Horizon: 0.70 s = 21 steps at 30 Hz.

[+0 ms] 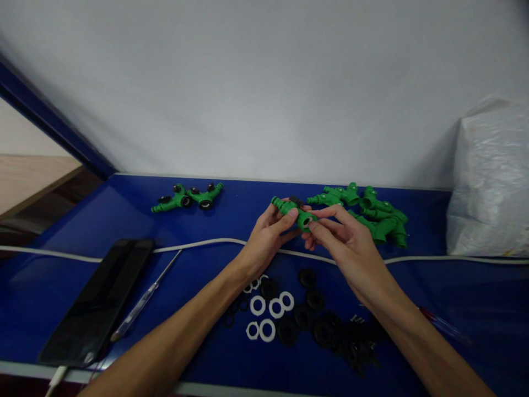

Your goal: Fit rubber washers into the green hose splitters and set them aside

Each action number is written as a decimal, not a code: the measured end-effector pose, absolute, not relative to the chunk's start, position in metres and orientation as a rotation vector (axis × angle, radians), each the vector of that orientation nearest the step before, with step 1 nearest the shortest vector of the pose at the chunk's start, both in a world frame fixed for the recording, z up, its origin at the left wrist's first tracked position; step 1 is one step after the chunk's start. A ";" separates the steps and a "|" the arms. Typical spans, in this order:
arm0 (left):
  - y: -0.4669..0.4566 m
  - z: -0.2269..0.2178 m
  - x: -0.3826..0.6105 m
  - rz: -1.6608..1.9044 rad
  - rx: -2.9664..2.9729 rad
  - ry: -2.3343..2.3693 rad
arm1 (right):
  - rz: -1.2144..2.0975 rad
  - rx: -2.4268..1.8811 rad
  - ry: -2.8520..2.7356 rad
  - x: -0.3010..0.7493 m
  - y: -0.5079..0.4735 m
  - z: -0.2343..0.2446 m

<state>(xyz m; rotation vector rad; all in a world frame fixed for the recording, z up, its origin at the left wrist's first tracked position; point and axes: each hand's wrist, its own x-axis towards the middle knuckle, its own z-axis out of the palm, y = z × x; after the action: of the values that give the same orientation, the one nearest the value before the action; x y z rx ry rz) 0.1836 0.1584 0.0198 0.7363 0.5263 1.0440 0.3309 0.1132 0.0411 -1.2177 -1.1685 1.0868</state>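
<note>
A green plastic hose splitter with a black knob is held above the table's middle. My left hand is closed around its body, thumb on top. At its wide mouth, the thumb and fingers of my right hand are closed on the rim. Something whitish shows inside that mouth, partly hidden by the thumb. Below my hands lie white ring washers and black rubber rings. Small black parts are heaped near my right forearm, with a few tiny screws beside them.
Two green splitters with black fittings lie back left; several bare green ones are piled back right. A white cable crosses the blue table. A black phone, screwdriver, pen and plastic-wrapped bag lie around.
</note>
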 end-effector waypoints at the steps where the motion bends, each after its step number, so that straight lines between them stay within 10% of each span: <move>1: 0.158 0.020 0.184 1.044 0.734 0.528 | 1.088 -1.212 -1.167 0.331 0.113 0.041; 21: 0.158 0.020 0.184 1.023 0.741 0.529 | 1.107 -1.181 -1.151 0.333 0.114 0.037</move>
<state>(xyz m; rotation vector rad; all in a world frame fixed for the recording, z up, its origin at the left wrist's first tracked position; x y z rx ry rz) 0.1842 0.1578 0.0200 0.7405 0.5285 1.0229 0.3325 0.1142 0.0370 -1.1806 -1.1510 1.1073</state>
